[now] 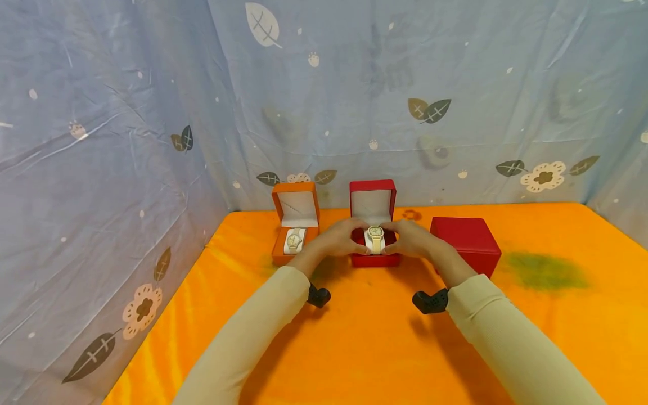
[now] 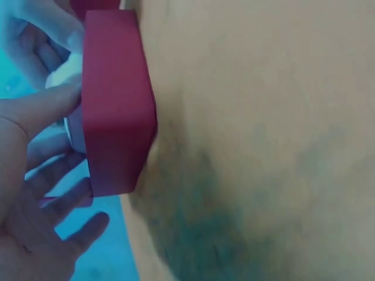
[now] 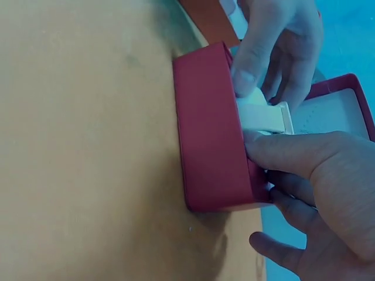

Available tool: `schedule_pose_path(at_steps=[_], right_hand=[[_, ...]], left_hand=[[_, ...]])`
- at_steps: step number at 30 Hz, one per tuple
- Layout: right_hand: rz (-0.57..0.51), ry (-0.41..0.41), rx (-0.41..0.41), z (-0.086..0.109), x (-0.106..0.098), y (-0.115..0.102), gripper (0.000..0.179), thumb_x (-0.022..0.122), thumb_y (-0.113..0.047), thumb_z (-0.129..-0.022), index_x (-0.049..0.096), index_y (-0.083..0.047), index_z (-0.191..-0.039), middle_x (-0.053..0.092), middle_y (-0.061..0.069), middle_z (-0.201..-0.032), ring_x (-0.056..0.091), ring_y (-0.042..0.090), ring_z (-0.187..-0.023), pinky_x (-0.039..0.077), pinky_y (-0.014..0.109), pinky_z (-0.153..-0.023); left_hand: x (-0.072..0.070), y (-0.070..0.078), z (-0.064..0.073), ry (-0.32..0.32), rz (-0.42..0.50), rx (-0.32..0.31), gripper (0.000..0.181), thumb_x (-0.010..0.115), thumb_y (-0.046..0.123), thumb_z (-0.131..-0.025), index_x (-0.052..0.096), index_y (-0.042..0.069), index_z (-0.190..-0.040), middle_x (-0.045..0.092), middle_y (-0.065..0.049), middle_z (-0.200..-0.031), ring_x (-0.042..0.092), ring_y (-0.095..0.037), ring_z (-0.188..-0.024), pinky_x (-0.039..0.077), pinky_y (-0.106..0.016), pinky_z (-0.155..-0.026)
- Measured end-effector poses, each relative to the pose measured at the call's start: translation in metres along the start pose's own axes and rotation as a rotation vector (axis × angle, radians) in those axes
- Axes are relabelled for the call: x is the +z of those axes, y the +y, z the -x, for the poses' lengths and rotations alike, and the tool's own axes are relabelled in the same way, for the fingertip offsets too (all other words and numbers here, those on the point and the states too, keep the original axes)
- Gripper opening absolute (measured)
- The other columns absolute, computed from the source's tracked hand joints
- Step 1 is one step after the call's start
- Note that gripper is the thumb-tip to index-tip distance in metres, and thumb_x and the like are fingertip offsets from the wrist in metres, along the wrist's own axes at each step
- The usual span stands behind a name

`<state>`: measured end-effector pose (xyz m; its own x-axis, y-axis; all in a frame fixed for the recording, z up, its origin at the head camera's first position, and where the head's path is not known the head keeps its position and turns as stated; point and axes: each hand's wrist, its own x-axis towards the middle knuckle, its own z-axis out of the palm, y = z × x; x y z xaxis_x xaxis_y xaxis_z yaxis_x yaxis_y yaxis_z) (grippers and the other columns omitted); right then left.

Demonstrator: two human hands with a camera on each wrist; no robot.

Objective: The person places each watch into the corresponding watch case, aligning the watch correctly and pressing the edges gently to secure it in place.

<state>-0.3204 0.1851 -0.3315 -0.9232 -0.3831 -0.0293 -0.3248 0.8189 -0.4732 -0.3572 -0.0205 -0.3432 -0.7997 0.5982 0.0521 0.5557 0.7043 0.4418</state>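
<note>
An open red watch box stands near the back of the table, its lid upright with a pale lining. In it sits a watch with a square gold-toned case and cream strap, wrapped around a white cushion. From the left side my left hand pinches the watch and cushion, thumb in front and fingers behind. My right hand grips them the same way from the right, its thumb against the strap in the right wrist view. Both hands are over the box's opening, and the fingers partly hide the cushion.
To the left stands an open orange box with another watch on a white cushion. A closed red box sits on the right, beside the right forearm. Patterned blue curtains rise behind the orange tablecloth.
</note>
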Motion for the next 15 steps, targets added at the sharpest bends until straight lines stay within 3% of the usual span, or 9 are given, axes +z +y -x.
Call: schedule_pose_path(at_steps=[7,15], right_hand=[[0.028,0.006,0.043,0.0,0.002,-0.013,0.06,0.07,-0.02,-0.088,0.048,-0.001,-0.14,0.059,0.021,-0.126,0.054,0.031,-0.1,0.048,0.045,-0.095],[0.038,0.07,0.041,0.009,0.008,-0.01,0.062,0.067,-0.022,-0.09,0.043,0.0,-0.143,0.052,0.026,-0.137,0.054,0.039,-0.115,0.042,0.054,-0.105]], left_hand=[[0.005,0.007,0.006,0.038,0.042,-0.006,0.056,0.073,0.028,-0.086,0.054,0.017,-0.137,0.058,-0.002,-0.137,0.052,-0.023,-0.124,0.039,-0.037,-0.111],[0.012,0.008,0.015,0.025,-0.022,-0.026,0.063,0.065,0.032,-0.092,0.041,0.016,-0.148,0.045,-0.005,-0.15,0.043,-0.025,-0.137,0.032,-0.039,-0.116]])
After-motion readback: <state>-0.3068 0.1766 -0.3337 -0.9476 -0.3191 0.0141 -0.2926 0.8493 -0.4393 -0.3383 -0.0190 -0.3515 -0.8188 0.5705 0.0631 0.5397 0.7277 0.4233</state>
